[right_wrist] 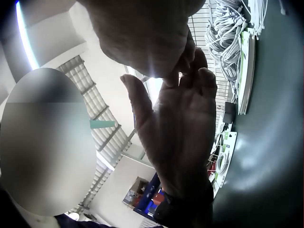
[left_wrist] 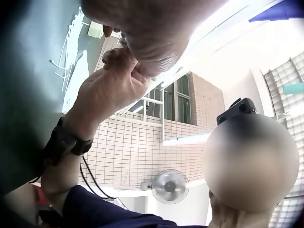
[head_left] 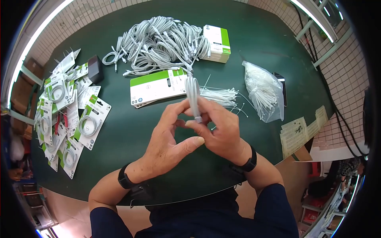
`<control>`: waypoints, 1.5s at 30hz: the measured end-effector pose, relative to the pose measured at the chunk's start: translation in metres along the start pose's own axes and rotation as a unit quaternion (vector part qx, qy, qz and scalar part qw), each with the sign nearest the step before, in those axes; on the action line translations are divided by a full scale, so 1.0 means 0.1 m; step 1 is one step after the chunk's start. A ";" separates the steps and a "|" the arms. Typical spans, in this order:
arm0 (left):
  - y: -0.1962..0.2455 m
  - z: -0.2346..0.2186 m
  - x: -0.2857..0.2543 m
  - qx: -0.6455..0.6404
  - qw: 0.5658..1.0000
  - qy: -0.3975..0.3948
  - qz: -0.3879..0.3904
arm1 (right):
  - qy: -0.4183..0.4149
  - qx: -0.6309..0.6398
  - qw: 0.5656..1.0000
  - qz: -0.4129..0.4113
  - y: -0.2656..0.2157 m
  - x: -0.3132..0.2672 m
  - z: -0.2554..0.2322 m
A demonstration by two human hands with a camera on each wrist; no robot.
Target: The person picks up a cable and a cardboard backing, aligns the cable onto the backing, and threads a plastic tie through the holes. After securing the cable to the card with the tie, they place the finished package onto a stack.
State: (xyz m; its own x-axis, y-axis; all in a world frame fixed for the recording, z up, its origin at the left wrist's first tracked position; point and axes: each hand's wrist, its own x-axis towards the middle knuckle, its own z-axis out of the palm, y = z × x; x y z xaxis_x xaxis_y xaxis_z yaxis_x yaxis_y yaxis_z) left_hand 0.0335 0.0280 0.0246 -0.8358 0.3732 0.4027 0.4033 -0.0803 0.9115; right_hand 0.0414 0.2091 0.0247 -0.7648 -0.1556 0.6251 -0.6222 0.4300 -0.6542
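Our right hand [head_left: 222,126] pinches a coiled cable [head_left: 192,92]; our left hand [head_left: 163,144] curves beside it, whether gripping too we cannot tell; beyond both hands, more cables [head_left: 158,43] heap on the counter [head_left: 119,146]

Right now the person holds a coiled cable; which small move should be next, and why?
Probably lower the coiled cable onto the nearer stack of cards: the right hand pinches it above the table, and cards on the left carry similar coils.
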 end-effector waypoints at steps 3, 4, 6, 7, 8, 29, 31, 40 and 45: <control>-0.03 0.07 -0.01 -0.072 0.997 0.015 -0.034 | -0.011 -0.048 0.994 -0.093 -0.03 -0.01 0.07; -0.02 0.08 -0.02 -0.058 0.997 0.030 -0.039 | -0.017 -0.073 0.988 -0.138 -0.05 -0.01 0.09; 0.00 0.05 0.00 -0.044 0.997 0.051 -0.037 | -0.014 -0.042 0.990 -0.136 -0.14 0.02 0.13; 0.01 0.00 0.03 -0.075 0.994 0.067 -0.048 | -0.012 -0.013 0.991 -0.129 -0.19 0.04 0.15; 0.01 -0.06 0.06 -0.107 0.989 0.082 -0.058 | -0.009 0.016 0.992 -0.123 -0.22 0.04 0.15; -0.24 -0.24 0.03 -0.160 0.960 0.085 -0.214 | -0.085 0.337 0.870 0.350 0.00 -0.04 0.20; -0.24 -0.22 0.02 -0.190 0.949 0.084 -0.237 | -0.051 0.415 0.834 0.360 0.02 -0.04 0.19; -0.22 -0.30 0.12 -0.342 0.897 0.070 -0.270 | -0.036 0.467 0.799 0.376 0.04 0.01 0.17; -0.27 -0.43 0.16 -0.476 0.838 0.060 -0.260 | -0.052 0.416 0.829 0.369 0.02 0.03 0.16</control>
State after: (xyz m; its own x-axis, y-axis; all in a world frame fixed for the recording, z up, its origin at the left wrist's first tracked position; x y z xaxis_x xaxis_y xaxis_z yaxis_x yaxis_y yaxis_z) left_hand -0.0071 -0.0032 0.0101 -0.8605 0.4960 -0.1164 -0.4597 -0.6575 0.5969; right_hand 0.0351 0.1951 0.0182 -0.9718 -0.2186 -0.0886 0.1560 -0.3140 -0.9365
